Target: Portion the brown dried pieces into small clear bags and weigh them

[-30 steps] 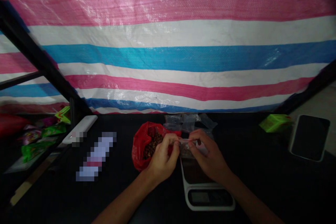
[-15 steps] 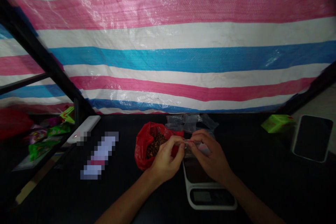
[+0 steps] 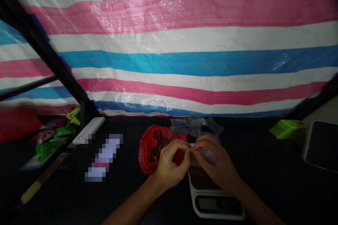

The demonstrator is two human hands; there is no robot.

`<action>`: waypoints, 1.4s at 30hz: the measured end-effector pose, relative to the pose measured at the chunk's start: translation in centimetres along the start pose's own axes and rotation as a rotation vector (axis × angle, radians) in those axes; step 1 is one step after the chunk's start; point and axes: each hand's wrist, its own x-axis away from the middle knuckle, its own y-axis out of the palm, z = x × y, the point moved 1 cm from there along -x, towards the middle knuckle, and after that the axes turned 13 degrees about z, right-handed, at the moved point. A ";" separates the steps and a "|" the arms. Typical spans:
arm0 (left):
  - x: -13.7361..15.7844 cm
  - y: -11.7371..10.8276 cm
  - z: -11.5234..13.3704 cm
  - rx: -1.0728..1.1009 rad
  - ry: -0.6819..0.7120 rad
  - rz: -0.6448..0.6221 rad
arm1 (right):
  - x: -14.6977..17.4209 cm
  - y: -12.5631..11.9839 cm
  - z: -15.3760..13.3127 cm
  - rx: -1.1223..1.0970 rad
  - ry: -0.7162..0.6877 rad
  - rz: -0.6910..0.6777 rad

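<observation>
My left hand [image 3: 174,163] and my right hand [image 3: 219,163] meet above a white kitchen scale [image 3: 203,179], thumbs and fingers pinched along the top edge of a small clear plastic bag [image 3: 211,156]. Fingers cover much of that bag, so its contents cannot be made out. Left of the hands, an open red plastic bag [image 3: 146,146] holds a heap of small brown pieces [image 3: 159,148], partly behind my left hand. Several flat clear bags [image 3: 195,126] lie behind my fingers.
A blurred-out strip [image 3: 104,158] and a long white object [image 3: 91,130] lie to the left, near green wrappers [image 3: 50,149] beyond a black frame bar [image 3: 44,49]. At the right are a green box [image 3: 287,129] and a dark-faced device [image 3: 322,146]. Striped sheeting [image 3: 185,59] hangs behind.
The view has shifted, so everything sits slightly further right and lower. Both hands keep pinching the clear bag's edge, with a little more of its pale part showing by my right hand.
</observation>
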 end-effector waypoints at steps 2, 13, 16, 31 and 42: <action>0.0 0.1 0.1 -0.002 0.014 0.006 | 0.1 0.1 0.0 0.007 0.015 -0.002; 0.4 0.4 0.1 -0.016 -0.236 0.013 | -0.1 -0.3 0.4 -0.003 0.060 0.037; 0.4 0.5 -0.1 -0.001 -0.254 0.022 | 0.0 -0.2 0.3 -0.008 0.067 0.053; -0.1 0.6 0.4 0.021 -0.025 0.082 | 0.0 -0.1 0.0 0.023 0.035 -0.100; -4.5 -4.4 -0.8 0.048 -0.432 0.533 | -0.2 -1.6 1.4 -0.060 0.116 0.170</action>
